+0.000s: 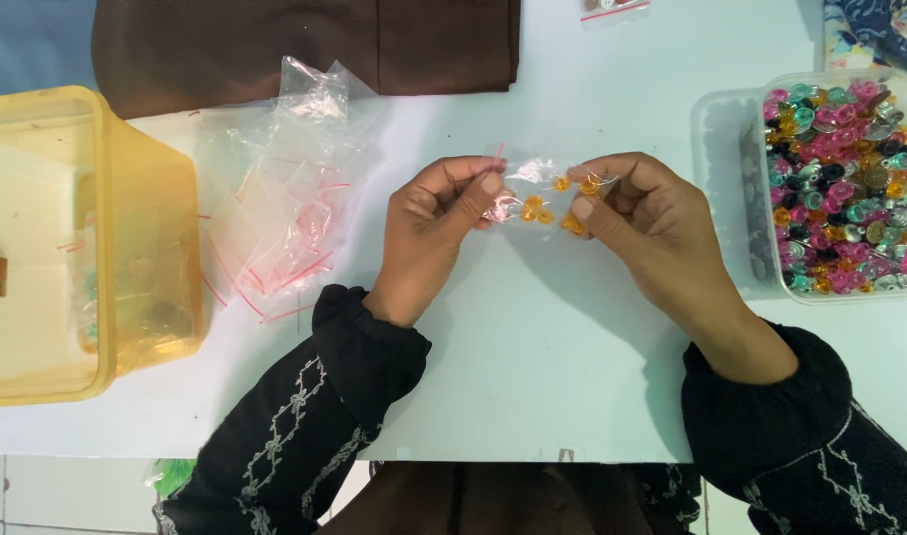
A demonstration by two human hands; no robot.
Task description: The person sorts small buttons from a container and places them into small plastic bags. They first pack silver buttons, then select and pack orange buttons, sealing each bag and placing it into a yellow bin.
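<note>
Stretching between both hands above the white table (572, 327), a small clear bag (543, 193) of orange beads (533, 209) lies with its long axis running left to right, roughly level. Left of the bag: a yellow tub (151, 198), then a heap of empty clear bags (280, 213). The left hand (434, 223) pinches the bag's left end between thumb and fingers; the right hand (637, 213) pinches its right end likewise. Right of the bag: a clear container (771, 287) of mixed coloured beads.
</note>
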